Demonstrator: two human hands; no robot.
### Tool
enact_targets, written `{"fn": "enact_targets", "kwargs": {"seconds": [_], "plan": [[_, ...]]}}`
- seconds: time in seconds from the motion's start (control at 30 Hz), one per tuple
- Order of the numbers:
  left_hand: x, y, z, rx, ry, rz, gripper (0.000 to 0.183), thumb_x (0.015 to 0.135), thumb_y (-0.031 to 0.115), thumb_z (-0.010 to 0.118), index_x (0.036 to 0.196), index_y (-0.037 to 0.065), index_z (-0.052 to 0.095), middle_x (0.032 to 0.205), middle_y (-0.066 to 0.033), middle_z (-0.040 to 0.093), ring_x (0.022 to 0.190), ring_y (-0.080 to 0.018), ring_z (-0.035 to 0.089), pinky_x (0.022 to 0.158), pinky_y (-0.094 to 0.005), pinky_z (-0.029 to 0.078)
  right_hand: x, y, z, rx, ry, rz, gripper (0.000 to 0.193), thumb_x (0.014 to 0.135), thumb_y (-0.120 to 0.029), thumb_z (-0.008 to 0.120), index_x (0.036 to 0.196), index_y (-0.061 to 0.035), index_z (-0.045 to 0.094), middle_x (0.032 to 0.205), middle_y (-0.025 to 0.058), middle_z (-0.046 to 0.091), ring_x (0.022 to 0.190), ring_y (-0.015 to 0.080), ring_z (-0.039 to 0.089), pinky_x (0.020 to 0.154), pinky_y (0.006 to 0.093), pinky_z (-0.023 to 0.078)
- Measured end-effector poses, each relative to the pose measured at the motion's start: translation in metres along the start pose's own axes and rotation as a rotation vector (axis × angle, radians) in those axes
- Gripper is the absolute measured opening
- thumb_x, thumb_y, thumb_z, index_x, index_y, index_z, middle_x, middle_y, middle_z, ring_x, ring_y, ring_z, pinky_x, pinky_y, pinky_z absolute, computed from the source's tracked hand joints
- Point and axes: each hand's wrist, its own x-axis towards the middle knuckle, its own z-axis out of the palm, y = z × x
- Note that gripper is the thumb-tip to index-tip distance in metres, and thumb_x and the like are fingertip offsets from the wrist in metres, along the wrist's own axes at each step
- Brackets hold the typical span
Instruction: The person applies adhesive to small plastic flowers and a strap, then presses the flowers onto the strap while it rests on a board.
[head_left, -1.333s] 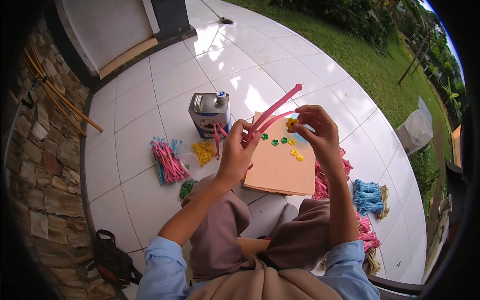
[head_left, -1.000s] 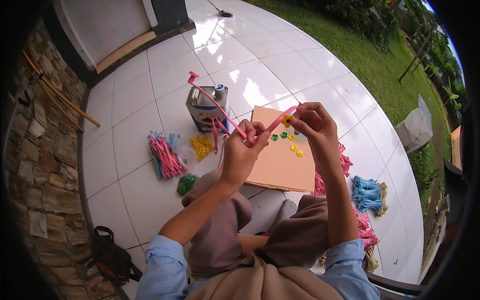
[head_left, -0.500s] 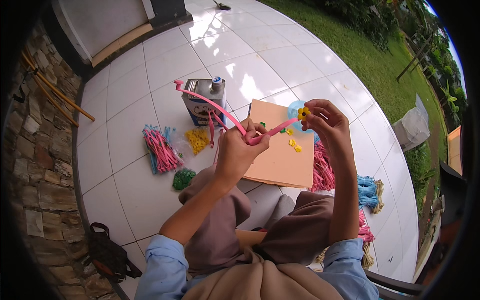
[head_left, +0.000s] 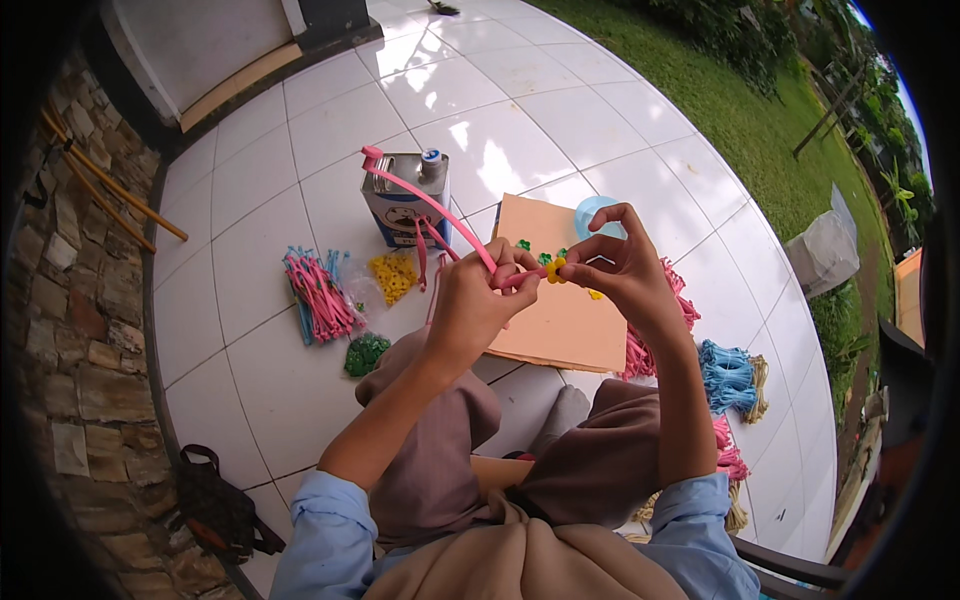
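Note:
My left hand (head_left: 475,300) is closed on a long pink strap (head_left: 430,202), whose far end arches up and away past a metal can. A short end of the strap pokes out between its fingertips toward the right. In my right hand (head_left: 622,275) a small yellow flower piece (head_left: 555,270) is pinched between thumb and finger, right at that short end. How far the strap goes into the flower, I cannot tell. Below both hands a tan cardboard sheet (head_left: 560,335) carries loose green flowers (head_left: 523,245) and a yellow flower (head_left: 595,295).
The metal can (head_left: 405,200) stands beyond my left hand. Nearby lie a bag of yellow flowers (head_left: 392,278), a green pile (head_left: 367,354) and a pink-and-blue strap bundle (head_left: 325,300). A light blue bowl (head_left: 596,215) and more bundles, including a blue one (head_left: 728,375), are at right.
My right hand has moved left and slightly down, bringing the yellow flower to the short strap end by my left fingers. The strap's short end no longer stretches across to the right hand.

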Motion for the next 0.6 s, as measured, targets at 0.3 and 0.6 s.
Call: {"fn": "enact_targets", "kwargs": {"seconds": [0.3, 0.6], "plan": [[0.0, -0.003, 0.0, -0.054, -0.011, 0.041, 0.032, 0.075, 0.004, 0.065, 0.063, 0.004, 0.035, 0.078, -0.008, 0.063, 0.061, -0.007, 0.059, 0.04, -0.021, 0.045, 0.003, 0.004, 0.001, 0.012, 0.025, 0.002, 0.043, 0.074, -0.005, 0.07, 0.099, -0.0063, 0.035, 0.081, 0.0096, 0.062, 0.076, 0.0127, 0.06, 0.07, 0.0241, 0.047], [0.0, -0.002, 0.007, -0.051, 0.134, 0.085, 0.036, 0.076, -0.004, 0.062, 0.063, 0.007, 0.031, 0.082, -0.0065, 0.058, 0.065, -0.0048, 0.05, 0.053, -0.0187, 0.043, 0.006, 0.018, 0.02, -0.007, 0.135, -0.277, 0.024, 0.081, -0.008, 0.063, 0.102, -0.0004, 0.055, 0.091, 0.0043, 0.059, 0.084, 0.009, 0.057, 0.075, 0.0244, 0.047]]}}
